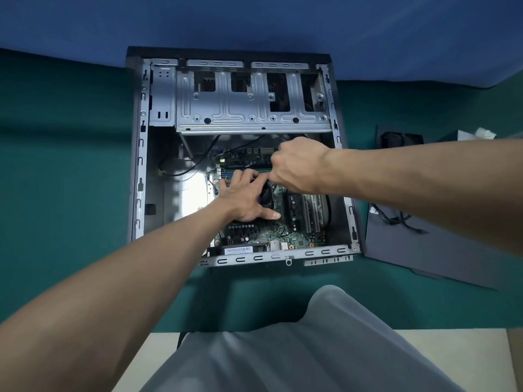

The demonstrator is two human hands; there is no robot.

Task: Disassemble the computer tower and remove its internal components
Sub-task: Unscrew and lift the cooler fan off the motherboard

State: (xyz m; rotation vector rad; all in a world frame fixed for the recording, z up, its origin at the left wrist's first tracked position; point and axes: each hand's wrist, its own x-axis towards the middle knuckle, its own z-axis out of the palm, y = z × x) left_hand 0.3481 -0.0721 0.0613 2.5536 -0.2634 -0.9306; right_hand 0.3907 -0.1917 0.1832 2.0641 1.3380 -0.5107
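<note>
One side-lying tower (pixel 254 108), lengthwise away; left hand (pixel 246 197) spread flat, right hand (pixel 300 165) grip unclear.

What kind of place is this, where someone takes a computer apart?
Probably a repair or training workbench: an open tower lies on a green table, its side panel set aside, with a blue partition behind.

Fan (pixel 268 198) (under left hand (pixel 245 197)) half-hidden

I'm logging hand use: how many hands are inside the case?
2. The left hand lies spread on the cooler; the right hand, fingers curled, is just beyond it. Whether it grips anything is hidden.
</note>
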